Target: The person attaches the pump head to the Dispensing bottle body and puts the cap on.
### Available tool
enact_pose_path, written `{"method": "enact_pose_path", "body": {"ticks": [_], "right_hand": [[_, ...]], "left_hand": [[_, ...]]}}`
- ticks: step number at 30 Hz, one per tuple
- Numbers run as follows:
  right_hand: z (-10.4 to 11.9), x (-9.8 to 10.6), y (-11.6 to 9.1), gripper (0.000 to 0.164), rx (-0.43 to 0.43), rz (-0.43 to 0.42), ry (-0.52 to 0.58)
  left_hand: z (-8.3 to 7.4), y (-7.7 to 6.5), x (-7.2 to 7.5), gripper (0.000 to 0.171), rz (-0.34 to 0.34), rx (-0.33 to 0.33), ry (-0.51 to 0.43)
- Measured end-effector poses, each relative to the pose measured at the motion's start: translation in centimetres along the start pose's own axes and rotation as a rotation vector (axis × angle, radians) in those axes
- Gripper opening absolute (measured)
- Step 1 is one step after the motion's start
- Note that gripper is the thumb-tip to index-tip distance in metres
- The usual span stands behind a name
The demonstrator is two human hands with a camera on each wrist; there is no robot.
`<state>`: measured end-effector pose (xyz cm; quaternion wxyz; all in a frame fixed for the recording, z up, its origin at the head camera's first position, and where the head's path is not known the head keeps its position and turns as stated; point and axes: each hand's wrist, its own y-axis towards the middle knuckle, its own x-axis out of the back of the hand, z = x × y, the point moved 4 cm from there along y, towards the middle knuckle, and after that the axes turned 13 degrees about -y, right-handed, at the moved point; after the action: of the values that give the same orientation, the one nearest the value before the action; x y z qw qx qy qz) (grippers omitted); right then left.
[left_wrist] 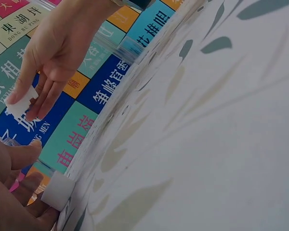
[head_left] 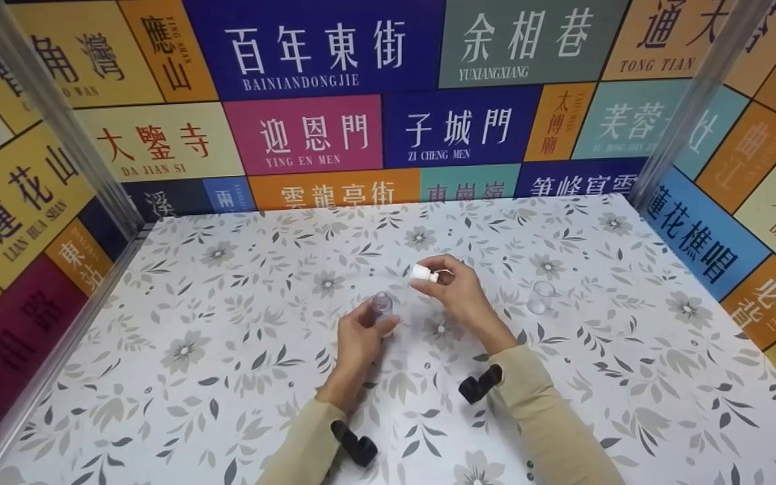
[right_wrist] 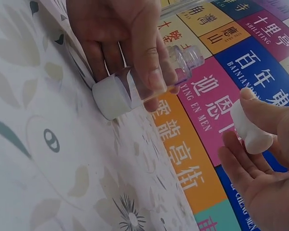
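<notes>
My left hand (head_left: 358,337) grips a clear bottle (head_left: 382,304) around its body, mouth upward and uncovered. A white band (right_wrist: 111,98) surrounds the bottle's bottom end, low over the table, as the right wrist view shows; whether it touches is hard to tell. Between thumb and fingers, my right hand (head_left: 462,291) pinches a white pump head (right_wrist: 252,129). The pump head is apart from the bottle, up and to the right of its neck. On the table, right of my right hand, stands a clear cap (head_left: 541,298) like a small cup.
A white tablecloth (head_left: 240,377) with grey flowers and leaves covers the table. Panels with coloured signs (head_left: 320,47) stand behind it and at both sides. Clear corner posts (head_left: 691,101) rise at the back corners. Each sleeve carries a black wrist camera (head_left: 354,444).
</notes>
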<state>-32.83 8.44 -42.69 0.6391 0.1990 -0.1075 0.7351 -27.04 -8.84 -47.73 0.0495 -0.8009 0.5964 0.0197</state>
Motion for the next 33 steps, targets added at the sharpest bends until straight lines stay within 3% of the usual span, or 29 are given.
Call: {"method": "enact_pose_path", "body": {"ticks": [10, 16, 21, 25, 33], "right_hand": [[1.9, -0.5, -0.5, 0.031, 0.092, 0.005, -0.002], [2.6, -0.6, -0.8, 0.039, 0.054, 0.006, 0.036], [2.9, -0.9, -1.0, 0.046, 0.008, -0.015, 0.14], [3.1, -1.1, -1.0, 0.044, 0.008, -0.055, 0.149], [3.9, -1.7, -1.5, 0.043, 0.131, -0.095, 0.068]], "left_hand": [[-0.1, -0.1, 0.0, 0.04, 0.006, -0.005, -0.013], [-0.2, -0.1, 0.0, 0.044, 0.007, -0.001, -0.003], [-0.2, -0.1, -0.1, 0.045, 0.009, -0.051, -0.009], [-0.2, -0.1, 0.0, 0.044, 0.005, -0.074, -0.016], [-0.2, 0.0, 0.0, 0.043, 0.002, -0.062, -0.01]]}}
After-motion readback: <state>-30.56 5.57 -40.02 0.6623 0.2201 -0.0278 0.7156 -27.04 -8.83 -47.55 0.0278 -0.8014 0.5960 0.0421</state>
